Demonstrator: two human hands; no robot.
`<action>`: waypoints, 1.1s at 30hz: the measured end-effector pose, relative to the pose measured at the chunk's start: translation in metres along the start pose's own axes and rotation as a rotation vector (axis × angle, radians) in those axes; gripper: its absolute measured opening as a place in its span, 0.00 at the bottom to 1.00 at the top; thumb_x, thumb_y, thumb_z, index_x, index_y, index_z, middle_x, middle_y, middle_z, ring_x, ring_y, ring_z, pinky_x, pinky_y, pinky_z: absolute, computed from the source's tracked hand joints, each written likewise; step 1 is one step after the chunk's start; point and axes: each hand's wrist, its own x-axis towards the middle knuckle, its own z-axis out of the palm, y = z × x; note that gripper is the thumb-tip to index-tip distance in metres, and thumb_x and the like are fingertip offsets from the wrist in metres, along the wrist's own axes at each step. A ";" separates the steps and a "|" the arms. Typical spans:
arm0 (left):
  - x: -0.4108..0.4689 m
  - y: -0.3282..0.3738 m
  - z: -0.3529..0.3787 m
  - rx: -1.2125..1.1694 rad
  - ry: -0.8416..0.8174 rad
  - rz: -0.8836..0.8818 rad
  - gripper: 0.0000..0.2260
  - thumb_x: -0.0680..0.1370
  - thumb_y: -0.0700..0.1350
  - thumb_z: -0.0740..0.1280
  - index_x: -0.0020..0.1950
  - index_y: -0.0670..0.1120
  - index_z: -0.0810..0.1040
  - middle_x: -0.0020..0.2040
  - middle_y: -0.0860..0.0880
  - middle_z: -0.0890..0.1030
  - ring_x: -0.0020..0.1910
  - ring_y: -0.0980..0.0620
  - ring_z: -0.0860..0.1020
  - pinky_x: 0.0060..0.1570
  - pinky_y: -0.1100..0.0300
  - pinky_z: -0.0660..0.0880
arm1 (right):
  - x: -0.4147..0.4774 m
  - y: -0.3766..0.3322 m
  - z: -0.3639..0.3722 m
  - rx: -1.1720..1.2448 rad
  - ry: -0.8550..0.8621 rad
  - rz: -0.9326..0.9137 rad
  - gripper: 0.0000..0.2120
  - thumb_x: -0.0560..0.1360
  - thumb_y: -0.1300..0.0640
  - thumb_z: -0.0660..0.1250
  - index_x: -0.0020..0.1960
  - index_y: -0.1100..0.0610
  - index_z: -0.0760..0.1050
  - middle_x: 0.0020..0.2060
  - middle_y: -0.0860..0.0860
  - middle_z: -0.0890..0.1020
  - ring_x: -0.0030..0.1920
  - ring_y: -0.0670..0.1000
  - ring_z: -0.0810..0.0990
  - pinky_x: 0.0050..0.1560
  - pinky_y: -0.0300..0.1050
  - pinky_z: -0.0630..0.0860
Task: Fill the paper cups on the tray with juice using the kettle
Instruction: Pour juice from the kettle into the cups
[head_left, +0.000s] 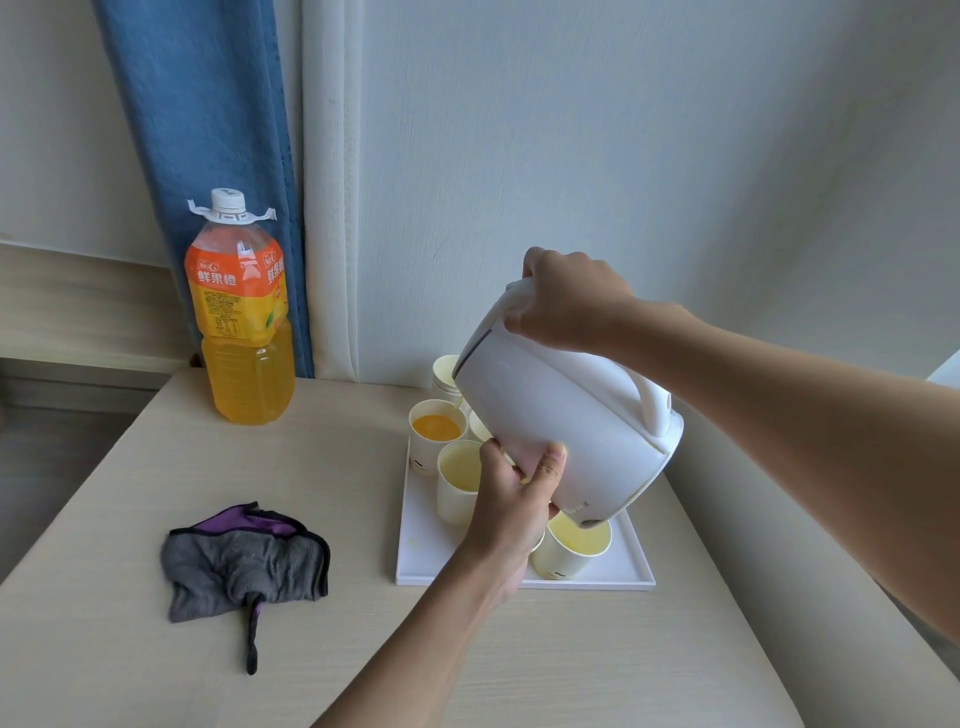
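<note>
With the right hand (566, 299) gripping the top of the tipped kettle (571, 415) and the left hand (514, 499) cupping its side above the tray (431, 551), juice ran into a nearly full cup (435, 428), so levelling off and shifting to an empty cup (460, 465) seemed next.

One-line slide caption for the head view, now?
Left hand and right hand tilt the white kettle, pouring juice into a paper cup on the tray.
</note>
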 end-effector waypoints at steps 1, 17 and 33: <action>0.000 0.000 0.000 0.004 -0.001 0.001 0.28 0.73 0.52 0.72 0.68 0.46 0.67 0.68 0.46 0.80 0.67 0.45 0.80 0.63 0.38 0.79 | 0.000 0.000 0.000 0.003 0.003 0.002 0.15 0.76 0.49 0.65 0.58 0.55 0.71 0.47 0.53 0.74 0.47 0.59 0.74 0.43 0.46 0.67; 0.000 -0.003 0.001 0.018 -0.006 0.010 0.28 0.74 0.53 0.72 0.69 0.45 0.67 0.68 0.46 0.80 0.66 0.46 0.80 0.62 0.38 0.80 | -0.002 0.001 0.001 0.010 0.024 -0.001 0.12 0.76 0.50 0.64 0.56 0.56 0.71 0.45 0.53 0.75 0.47 0.58 0.74 0.41 0.45 0.66; 0.007 0.001 -0.004 0.152 0.010 0.047 0.21 0.82 0.44 0.71 0.72 0.49 0.66 0.68 0.49 0.80 0.67 0.50 0.79 0.70 0.39 0.74 | -0.004 0.032 0.005 0.152 0.069 0.103 0.16 0.73 0.48 0.68 0.56 0.54 0.72 0.46 0.54 0.78 0.47 0.59 0.76 0.43 0.47 0.72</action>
